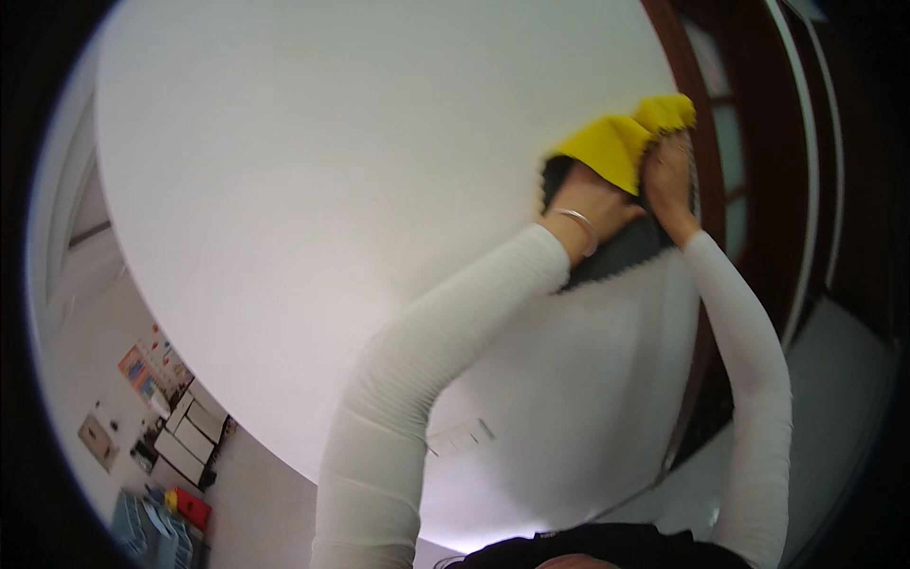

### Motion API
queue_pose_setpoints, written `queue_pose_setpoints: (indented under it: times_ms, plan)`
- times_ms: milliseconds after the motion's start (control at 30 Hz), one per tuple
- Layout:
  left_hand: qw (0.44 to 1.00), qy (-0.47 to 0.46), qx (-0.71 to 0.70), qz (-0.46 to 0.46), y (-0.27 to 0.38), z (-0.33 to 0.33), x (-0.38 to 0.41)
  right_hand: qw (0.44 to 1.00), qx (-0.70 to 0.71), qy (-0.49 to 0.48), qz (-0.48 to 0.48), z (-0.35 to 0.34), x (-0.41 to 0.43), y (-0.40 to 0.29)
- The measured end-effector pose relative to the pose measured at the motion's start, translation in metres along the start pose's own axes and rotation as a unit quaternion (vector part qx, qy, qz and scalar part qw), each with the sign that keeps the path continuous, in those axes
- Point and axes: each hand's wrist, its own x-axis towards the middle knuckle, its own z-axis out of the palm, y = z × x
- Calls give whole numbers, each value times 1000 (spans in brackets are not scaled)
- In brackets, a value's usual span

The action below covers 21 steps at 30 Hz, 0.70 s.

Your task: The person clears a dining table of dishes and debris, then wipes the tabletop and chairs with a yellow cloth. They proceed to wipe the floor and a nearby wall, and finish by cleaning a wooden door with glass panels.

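Observation:
A two-sided cleaning cloth, yellow on one face and dark grey on the other, lies against a white wall near its right edge. Its upper part is folded over, showing yellow, while the grey face spreads below. My left hand, with a bangle at the wrist, is on the grey face; the yellow fold covers its fingers and the thumb points right. Close beside it, my right hand holds the cloth's right side, fingers partly hidden by the yellow edge. Both arms reach up in white sleeves.
A dark wooden door frame with glazed panels borders the wall on the right. Switch or socket plates sit low on the wall. At far left are a white cabinet, a red object and a blue-covered piece of furniture.

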Motion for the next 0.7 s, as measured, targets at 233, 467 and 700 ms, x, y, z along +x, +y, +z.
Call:
queue_pose_setpoints:
  times_ms: [233, 467, 700]
  plan:
    - [988, 40, 140, -60, -89, -57, 8, 996, -68, 35, 43, 67, 87, -23]
    - [944, 104, 292, -113, -188, -164, -38, 976, -169, 79, -117, 122, 196, -159]
    - [900, 15, 360, -246, -253, -318, -111, 993, 36, 72, -83, 141, 281, -355]
